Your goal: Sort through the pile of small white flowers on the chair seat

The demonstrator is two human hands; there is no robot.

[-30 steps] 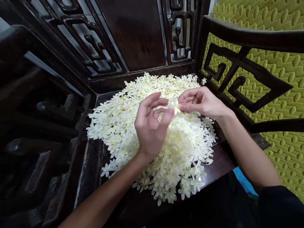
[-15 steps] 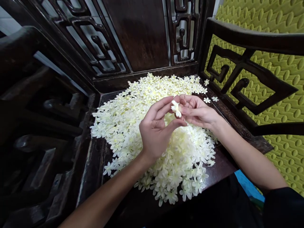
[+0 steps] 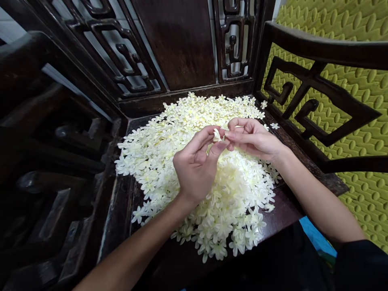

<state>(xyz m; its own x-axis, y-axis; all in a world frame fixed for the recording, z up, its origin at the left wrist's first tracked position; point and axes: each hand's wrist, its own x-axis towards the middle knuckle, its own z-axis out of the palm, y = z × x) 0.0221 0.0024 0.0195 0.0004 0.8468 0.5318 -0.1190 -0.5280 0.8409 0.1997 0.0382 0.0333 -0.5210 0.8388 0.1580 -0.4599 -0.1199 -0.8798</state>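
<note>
A small white flower (image 3: 216,135), seen side-on, sits between the thumb and fingers of my left hand (image 3: 195,169). My right hand (image 3: 256,139) meets it from the right, thumb and forefinger pinched together close beside the flower. Whatever lies in that pinch is hidden by the fingertips. Both hands hover over a wide heap of white, yellow-centred flowers (image 3: 157,157), which look artificial. The heap spreads across a dark wooden seat (image 3: 280,220).
Carved dark wood surrounds the seat: a back panel (image 3: 178,44), a left armrest (image 3: 60,161) and a right armrest (image 3: 315,89). Beyond the right armrest hangs or lies a yellow-green embossed surface (image 3: 357,194). Something blue (image 3: 318,236) shows below the seat's right edge.
The flower has shifted slightly left and turned side-on. My left thumb and fingers have closed around it, while my right thumb has drawn off its petals.
</note>
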